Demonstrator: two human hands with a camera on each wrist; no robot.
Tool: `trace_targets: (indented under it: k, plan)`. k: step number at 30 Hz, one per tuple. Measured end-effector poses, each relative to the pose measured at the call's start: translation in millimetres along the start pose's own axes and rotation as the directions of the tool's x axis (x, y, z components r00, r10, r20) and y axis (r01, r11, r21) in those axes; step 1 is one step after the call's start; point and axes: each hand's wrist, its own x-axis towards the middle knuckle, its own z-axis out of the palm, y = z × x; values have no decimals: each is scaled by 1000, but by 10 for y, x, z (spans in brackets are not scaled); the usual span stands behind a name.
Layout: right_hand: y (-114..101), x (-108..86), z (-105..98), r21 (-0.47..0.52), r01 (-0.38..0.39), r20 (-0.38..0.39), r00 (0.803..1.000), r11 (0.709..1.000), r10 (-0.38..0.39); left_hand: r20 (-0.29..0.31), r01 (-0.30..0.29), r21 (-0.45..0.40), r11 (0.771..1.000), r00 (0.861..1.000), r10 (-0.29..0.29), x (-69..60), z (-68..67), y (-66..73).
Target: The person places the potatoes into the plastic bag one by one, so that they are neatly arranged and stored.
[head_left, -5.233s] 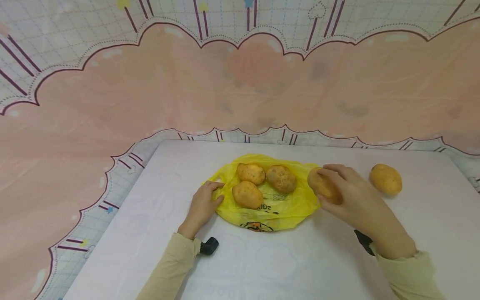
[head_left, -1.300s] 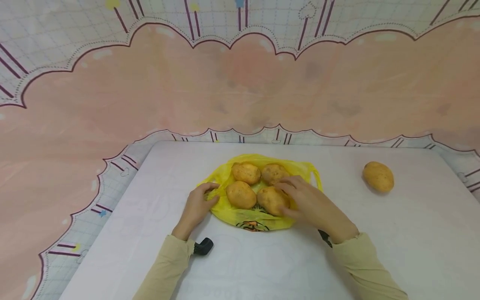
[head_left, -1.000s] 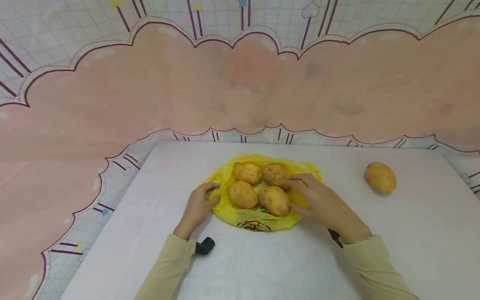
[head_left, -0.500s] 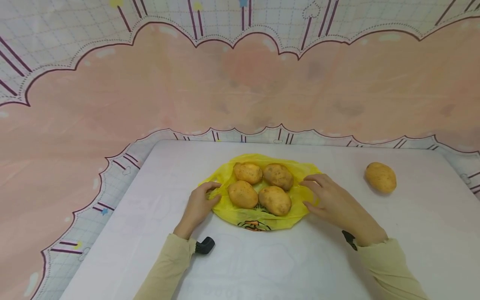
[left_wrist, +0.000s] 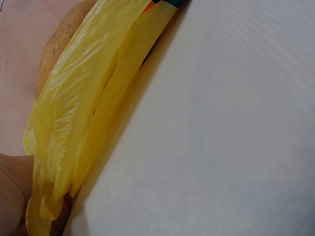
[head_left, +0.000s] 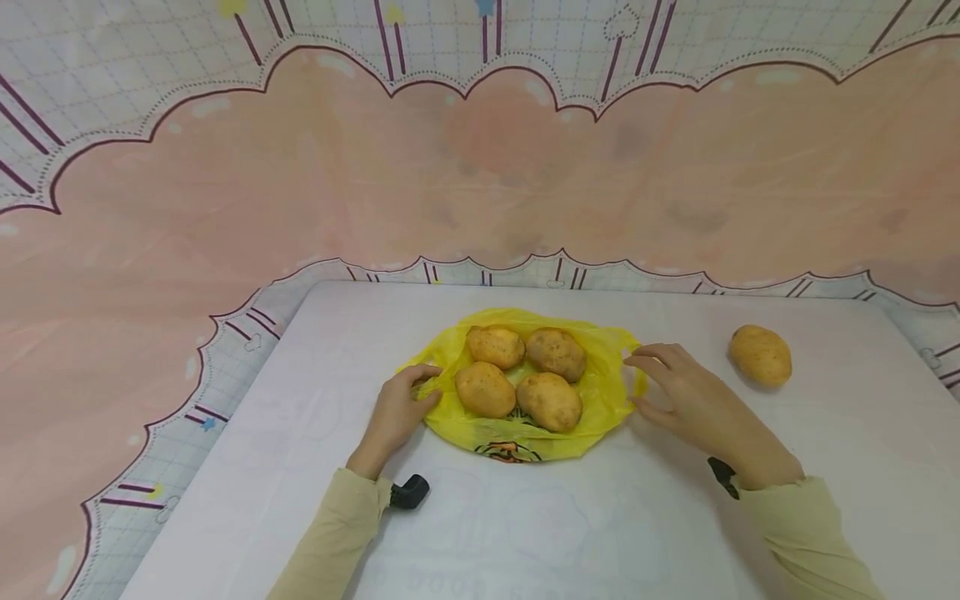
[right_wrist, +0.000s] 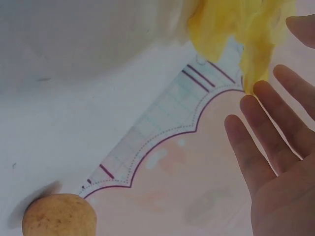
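Note:
A yellow plastic bag (head_left: 600, 408) lies spread on the table in the head view. Several potatoes rest on it, among them the front left potato (head_left: 485, 389) and the front right potato (head_left: 550, 402). My left hand (head_left: 393, 417) pinches the bag's left edge between thumb and fingers; in the left wrist view the yellow film (left_wrist: 69, 118) runs into the grip. At the bag's right end, my right hand (head_left: 701, 408) hovers by the handle loop, its fingers extended and apart, holding nothing. The right wrist view shows the fingers (right_wrist: 268, 132) beside the bag's handle (right_wrist: 256, 59).
One loose potato (head_left: 761, 356) sits on the white table (head_left: 540, 533) to the right of the bag, beyond my right hand. A patterned cloth (head_left: 480, 183) hangs behind the table's back edge.
The potato my right hand held at first now lies at the bag's front right, released. That hand has since drawn back rightward to the bag's right end. The left hand keeps its place.

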Motion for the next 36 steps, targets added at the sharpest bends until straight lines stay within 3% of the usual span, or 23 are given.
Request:
trace_targets:
  k: [6, 27, 36]
  plan:
    - [82, -39, -41, -9, -54, 43, 998, 999, 54, -1, -1, -6, 1000, 1000, 1, -8, 1, -5]
    - [296, -149, -30, -74, -101, 22, 994, 992, 103, -9, -3, -10, 1000, 1000, 3, -27, 9, 7]
    - [464, -177, -4, -87, -155, 67, 985, 984, 161, -10, -5, -9, 1000, 1000, 5, -32, 12, 4]
